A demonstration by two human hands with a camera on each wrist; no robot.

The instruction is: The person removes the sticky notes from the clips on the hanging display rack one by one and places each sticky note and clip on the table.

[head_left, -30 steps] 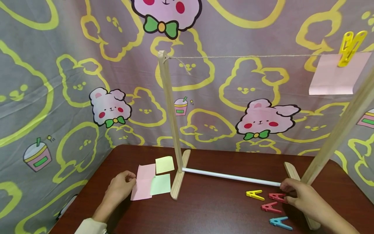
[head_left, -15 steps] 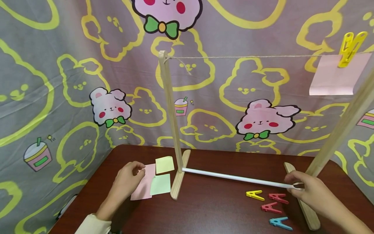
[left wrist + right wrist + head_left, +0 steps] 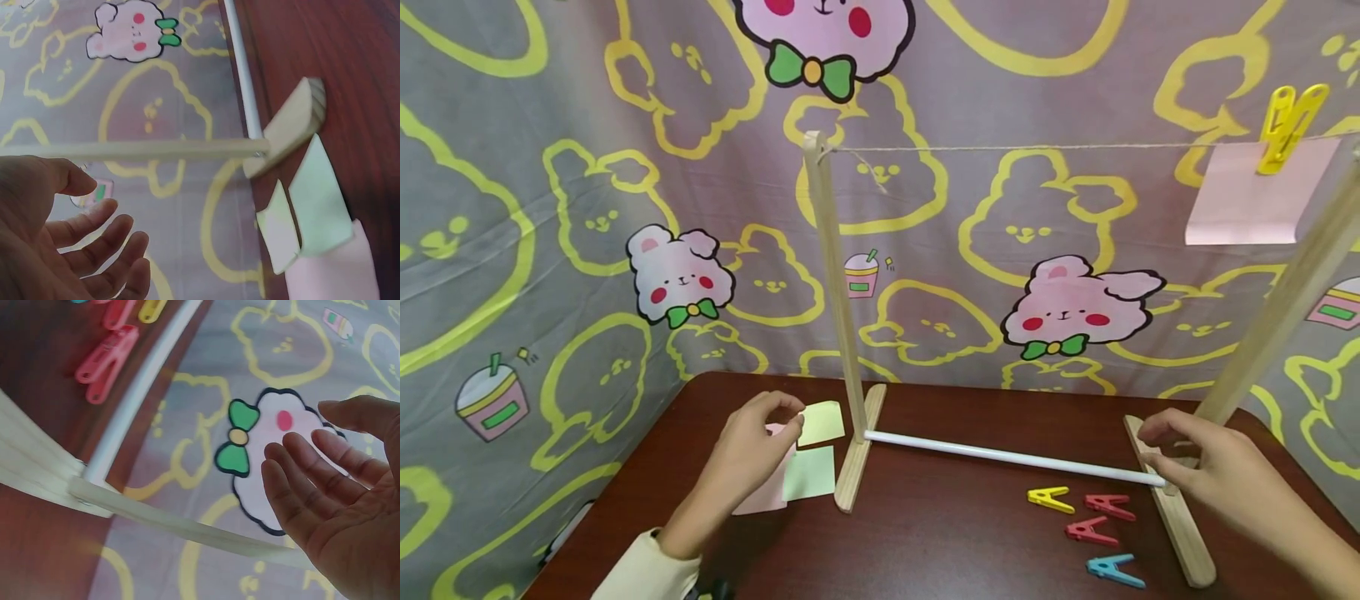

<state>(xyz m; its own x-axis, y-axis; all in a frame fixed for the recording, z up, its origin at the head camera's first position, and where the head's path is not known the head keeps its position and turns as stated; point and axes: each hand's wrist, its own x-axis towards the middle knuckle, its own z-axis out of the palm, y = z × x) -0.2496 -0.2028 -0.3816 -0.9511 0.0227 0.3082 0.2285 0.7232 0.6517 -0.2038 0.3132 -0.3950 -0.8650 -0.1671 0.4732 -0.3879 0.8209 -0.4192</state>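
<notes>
My left hand, fingers loosely bent and holding nothing, hovers over the paper notes at the left. Beneath it lie a pink sheet, partly hidden by the hand, a pale yellow note and a light green note. At the right, my right hand is by the foot of the stand's right post; its palm is bare in the right wrist view. Small clothespins lie left of it on the table: a yellow one, two red ones and a blue one.
A string runs between the stand's wooden posts. On it hangs a pink note, clipped by a yellow clothespin. Low down, a white bar joins the feet. A patterned curtain stands behind the brown table.
My left hand has risen and shifted right, from the pink sheet's edge to above the notes. My right hand has moved up and right, away from the red clothespins, which stayed put.
</notes>
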